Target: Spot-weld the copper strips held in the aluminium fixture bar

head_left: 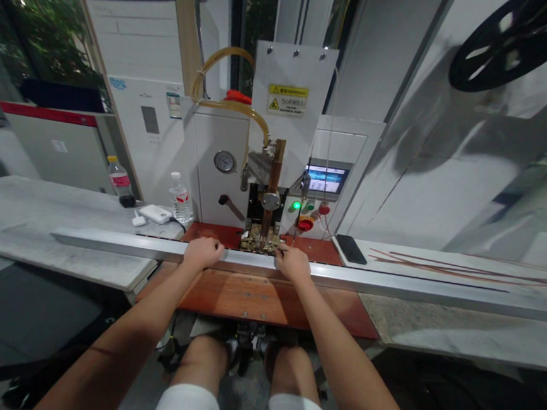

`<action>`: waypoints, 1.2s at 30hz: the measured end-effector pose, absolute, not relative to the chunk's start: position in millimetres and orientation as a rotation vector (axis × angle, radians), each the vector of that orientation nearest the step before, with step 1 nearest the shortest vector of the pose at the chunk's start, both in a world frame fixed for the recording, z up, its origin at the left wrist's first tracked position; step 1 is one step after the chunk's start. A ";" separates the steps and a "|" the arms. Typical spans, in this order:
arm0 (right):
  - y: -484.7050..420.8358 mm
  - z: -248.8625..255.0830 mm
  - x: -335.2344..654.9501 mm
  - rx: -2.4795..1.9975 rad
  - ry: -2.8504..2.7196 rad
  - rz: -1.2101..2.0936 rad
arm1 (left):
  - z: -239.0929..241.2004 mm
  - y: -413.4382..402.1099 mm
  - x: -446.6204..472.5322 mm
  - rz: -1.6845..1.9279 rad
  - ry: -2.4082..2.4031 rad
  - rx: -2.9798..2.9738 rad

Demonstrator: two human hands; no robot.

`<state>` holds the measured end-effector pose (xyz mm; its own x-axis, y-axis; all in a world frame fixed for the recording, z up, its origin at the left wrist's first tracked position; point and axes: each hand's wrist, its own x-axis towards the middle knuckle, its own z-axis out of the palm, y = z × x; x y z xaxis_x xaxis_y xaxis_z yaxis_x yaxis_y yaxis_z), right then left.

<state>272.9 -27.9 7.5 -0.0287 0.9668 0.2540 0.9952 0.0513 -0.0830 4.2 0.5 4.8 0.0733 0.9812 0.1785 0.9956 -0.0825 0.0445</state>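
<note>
A long silvery metal bar (250, 260) lies crosswise in front of a white machine (294, 67). Along its far edge runs a thin dark strip (405, 276). My left hand (203, 252) rests on the bar, left of the machine's brass-coloured clamp block (256, 238), its fingers closed at the strip. To the right of the block, my right hand (293, 263) is closed too, thumb and forefinger pinching at the strip near the block. My fingers hide the strip where they grip. Above the block stands an upright copper-coloured rod (273, 186).
A reddish-brown board (247, 298) lies under the bar. On the left table are a clear bottle (180, 198), a cola bottle (121, 180) and a white charger (156, 213). A phone (351, 249) and thin reddish rods (439, 267) lie right. The machine has a lit screen (326, 179).
</note>
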 end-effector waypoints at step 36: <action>-28.1 6.3 273.6 -2.018 -2.073 -0.170 | 0.4 2.3 2.8 -0.243 -2.052 -2.215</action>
